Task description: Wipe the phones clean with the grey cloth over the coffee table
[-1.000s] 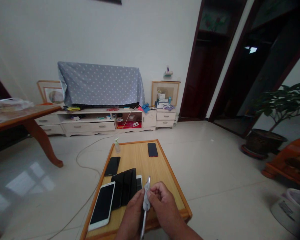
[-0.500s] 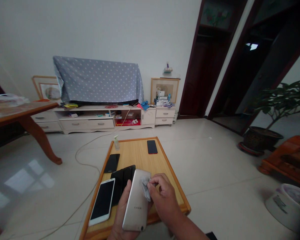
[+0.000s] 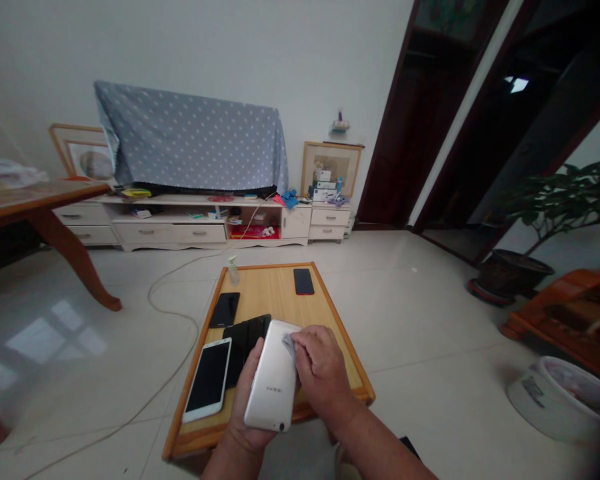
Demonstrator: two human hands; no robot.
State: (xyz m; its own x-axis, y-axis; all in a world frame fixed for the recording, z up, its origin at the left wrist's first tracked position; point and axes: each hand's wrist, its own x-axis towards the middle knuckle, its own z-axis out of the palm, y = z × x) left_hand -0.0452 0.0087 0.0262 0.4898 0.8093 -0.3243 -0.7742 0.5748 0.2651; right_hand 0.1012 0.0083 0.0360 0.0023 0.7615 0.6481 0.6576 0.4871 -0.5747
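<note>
Here I am in a tiled living room, with a long cream TV cabinet [image 3: 200, 230] at 12 o'clock, draped in a grey polka-dot sheet [image 3: 190, 140], and a dark wooden doorway [image 3: 433, 113] at 1 o'clock. At 10 o'clock stands a wooden dining table [image 3: 40, 200], at 3 o'clock a potted plant [image 3: 565, 200], and at 4 o'clock a white basin [image 3: 555, 400]. A white cable [image 3: 170, 293] snakes over the floor at 11 o'clock. Right below me sits a low wooden board [image 3: 275, 287] with an orange-brown rim, and it's loaded: a white smartphone [image 3: 209, 380] lies screen-up at 7 o'clock, right beside a black folio case [image 3: 245, 347]. Further out are a black phone [image 3: 225, 310], a dark phone with a red edge [image 3: 304, 281], and a small pump bottle [image 3: 233, 272] at the far corner. And in the thick of it, my left hand [image 3: 247, 393] is closed around a silver phone [image 3: 271, 377], cradling it back-up, just above the board at 6 o'clock. My right hand [image 3: 323, 373] is curled down over the phone's upper edge, pinching a small grey cloth [image 3: 288, 345] right against the metal!
</note>
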